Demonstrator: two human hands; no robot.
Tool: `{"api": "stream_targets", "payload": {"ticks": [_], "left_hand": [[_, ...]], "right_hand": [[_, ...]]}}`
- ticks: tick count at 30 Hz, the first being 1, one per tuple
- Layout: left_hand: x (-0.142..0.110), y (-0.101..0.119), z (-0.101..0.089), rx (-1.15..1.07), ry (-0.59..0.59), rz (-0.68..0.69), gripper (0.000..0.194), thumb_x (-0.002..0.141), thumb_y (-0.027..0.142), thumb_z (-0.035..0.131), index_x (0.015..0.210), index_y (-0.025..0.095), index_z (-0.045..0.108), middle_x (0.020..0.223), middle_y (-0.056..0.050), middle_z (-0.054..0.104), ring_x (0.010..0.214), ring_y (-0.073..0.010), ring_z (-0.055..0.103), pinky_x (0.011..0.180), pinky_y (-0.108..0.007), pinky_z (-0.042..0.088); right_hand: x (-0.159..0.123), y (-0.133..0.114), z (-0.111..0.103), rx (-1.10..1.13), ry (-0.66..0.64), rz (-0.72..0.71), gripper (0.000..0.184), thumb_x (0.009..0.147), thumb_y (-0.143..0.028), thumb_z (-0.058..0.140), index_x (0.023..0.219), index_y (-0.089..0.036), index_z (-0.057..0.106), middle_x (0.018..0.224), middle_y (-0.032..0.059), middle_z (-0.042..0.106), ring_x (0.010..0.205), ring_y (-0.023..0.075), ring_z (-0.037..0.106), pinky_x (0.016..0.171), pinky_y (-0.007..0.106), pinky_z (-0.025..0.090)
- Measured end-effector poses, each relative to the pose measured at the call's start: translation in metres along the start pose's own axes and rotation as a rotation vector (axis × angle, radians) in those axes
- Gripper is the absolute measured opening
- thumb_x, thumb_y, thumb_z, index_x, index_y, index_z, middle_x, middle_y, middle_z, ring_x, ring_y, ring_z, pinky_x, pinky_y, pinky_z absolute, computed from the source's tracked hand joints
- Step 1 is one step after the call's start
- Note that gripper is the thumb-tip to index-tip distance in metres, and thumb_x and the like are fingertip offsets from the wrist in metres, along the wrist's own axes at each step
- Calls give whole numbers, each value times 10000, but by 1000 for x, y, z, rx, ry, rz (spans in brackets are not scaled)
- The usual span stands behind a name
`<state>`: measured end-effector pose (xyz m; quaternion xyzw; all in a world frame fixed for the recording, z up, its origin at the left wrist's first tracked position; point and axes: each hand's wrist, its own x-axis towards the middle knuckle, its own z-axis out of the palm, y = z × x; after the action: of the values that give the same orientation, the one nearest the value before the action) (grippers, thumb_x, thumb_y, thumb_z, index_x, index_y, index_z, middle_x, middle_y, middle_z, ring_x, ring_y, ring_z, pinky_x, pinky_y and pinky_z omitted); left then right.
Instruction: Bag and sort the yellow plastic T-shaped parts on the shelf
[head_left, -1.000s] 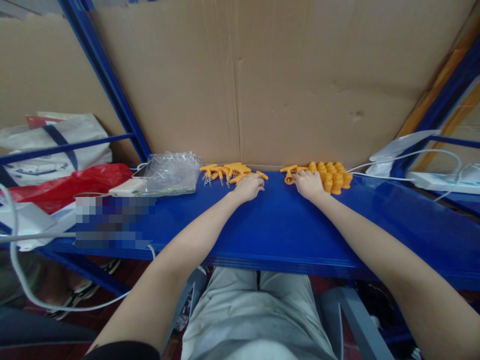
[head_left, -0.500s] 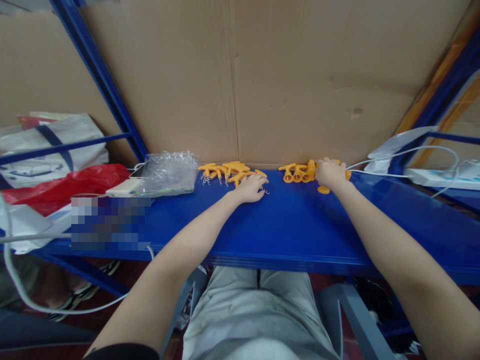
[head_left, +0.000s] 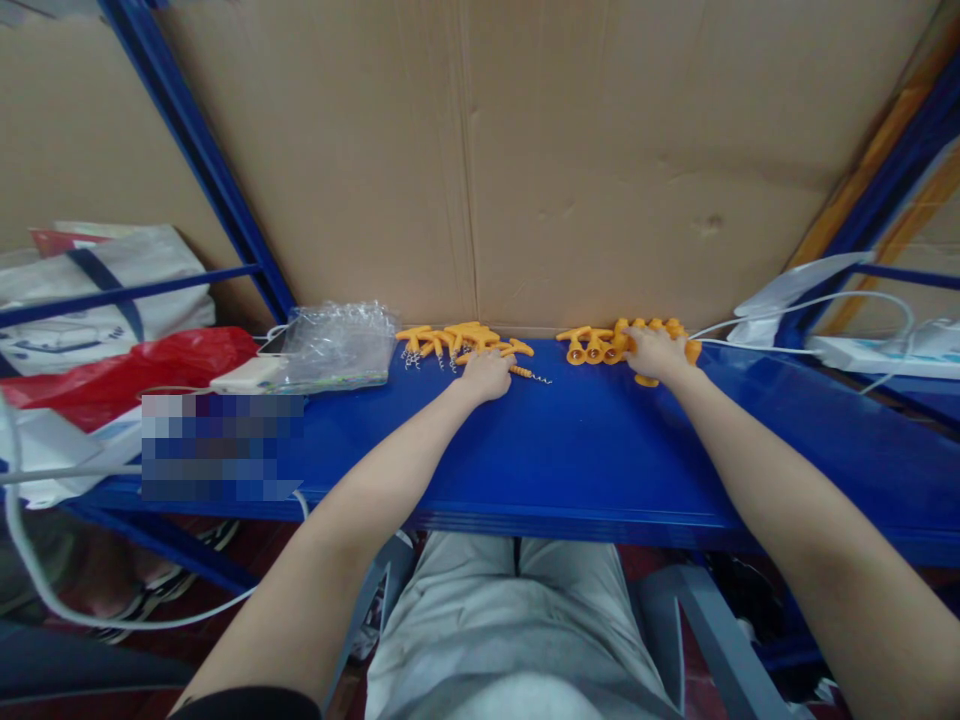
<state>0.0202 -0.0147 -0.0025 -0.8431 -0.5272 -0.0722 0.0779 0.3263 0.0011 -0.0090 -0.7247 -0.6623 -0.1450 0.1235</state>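
Observation:
My left hand (head_left: 486, 377) is closed around an orange corkscrew part (head_left: 522, 371), whose wire spiral points right. Beside and behind that hand lies a pile of orange T-handled corkscrew parts (head_left: 465, 335) with bare metal spirals. My right hand (head_left: 658, 354) reaches over a cluster of orange bell-shaped sleeves (head_left: 677, 328), its fingers curled onto one; the fingertips are partly hidden. Just left of it, several orange corkscrews with T-handles and round open sleeves (head_left: 595, 352) lie in a row, openings toward me.
Everything lies on a blue metal shelf (head_left: 555, 450) against a cardboard wall (head_left: 585, 180). On the left are a clear plastic packet (head_left: 341, 345), a red bag (head_left: 150, 365) and white cables. A white power strip (head_left: 885, 357) is at the right.
My right hand has left the row of sleeved corkscrews and moved right onto the sleeve cluster. The spiral part in my left hand now sticks out farther to the right.

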Motion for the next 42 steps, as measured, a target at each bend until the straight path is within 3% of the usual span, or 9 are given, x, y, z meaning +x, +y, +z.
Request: {"api": "stream_targets", "payload": {"ticks": [11, 15, 19, 23, 30, 32, 34, 37, 42], "left_hand": [[-3, 3, -10, 52, -112, -95, 390, 951, 234, 438, 1241, 231, 698, 1315, -111, 703, 1250, -316, 625, 1057, -495, 448], [-4, 5, -12, 36, -84, -98, 362, 945, 233, 466, 1226, 227, 692, 1306, -110, 707, 1253, -319, 627, 1034, -482, 472], [-5, 5, -12, 15, -75, -97, 389, 947, 206, 456, 1292, 212, 635, 1331, -126, 690, 1265, -315, 625, 1040, -470, 474], [0, 2, -6, -39, -2, -109, 388, 945, 207, 470, 1314, 209, 590, 1286, -131, 706, 1217, -300, 655, 1004, -429, 504], [4, 0, -1, -92, 124, -117, 379, 956, 209, 466, 1323, 200, 562, 1220, -127, 719, 1165, -281, 676, 991, -401, 515], [4, 0, -2, -98, 127, -118, 375, 961, 209, 464, 1322, 202, 563, 1217, -126, 719, 1161, -282, 677, 983, -398, 518], [3, 0, -3, -108, 137, -114, 362, 962, 213, 471, 1311, 203, 571, 1221, -130, 716, 1166, -293, 673, 983, -411, 519], [4, 0, -2, -114, 151, -110, 356, 958, 221, 485, 1302, 210, 575, 1217, -131, 718, 1163, -299, 671, 985, -428, 519], [4, 0, -1, -110, 165, -84, 368, 947, 210, 489, 1305, 214, 574, 1210, -113, 719, 1169, -275, 667, 994, -401, 518]], "right_hand": [[-1, -6, -5, 16, 34, 76, 314, 886, -240, 477, 1133, -127, 635, 1165, 203, 686, 1162, 367, 587, 990, 567, 373], [1, -4, -8, 90, 211, 55, 300, 914, -262, 429, 1106, -125, 614, 1131, 213, 680, 1127, 364, 586, 973, 552, 370], [0, -12, -19, 247, 339, 44, 383, 932, -317, 433, 1236, -115, 548, 1154, 222, 669, 1094, 350, 616, 939, 499, 419], [-3, -28, -26, 397, 230, -55, 432, 889, -346, 556, 1278, -160, 555, 1116, 167, 705, 985, 290, 670, 834, 387, 493], [-9, -51, -20, 521, -176, -239, 105, 783, -248, 704, 858, -192, 658, 793, 19, 699, 732, 176, 655, 682, 292, 513], [-11, -53, -20, 483, -251, -276, 113, 767, -255, 730, 760, -199, 633, 721, -7, 666, 697, 169, 638, 654, 287, 494], [-13, -55, -22, 433, -263, -264, 156, 742, -260, 762, 744, -197, 620, 710, -13, 653, 688, 167, 626, 639, 283, 478], [-15, -57, -22, 389, -160, -234, 181, 721, -214, 766, 845, -187, 638, 791, 1, 684, 720, 169, 630, 665, 283, 481], [-14, -59, -19, 413, -13, -357, 200, 750, -185, 711, 946, -186, 673, 1021, 63, 744, 913, 212, 678, 846, 329, 507]]}}
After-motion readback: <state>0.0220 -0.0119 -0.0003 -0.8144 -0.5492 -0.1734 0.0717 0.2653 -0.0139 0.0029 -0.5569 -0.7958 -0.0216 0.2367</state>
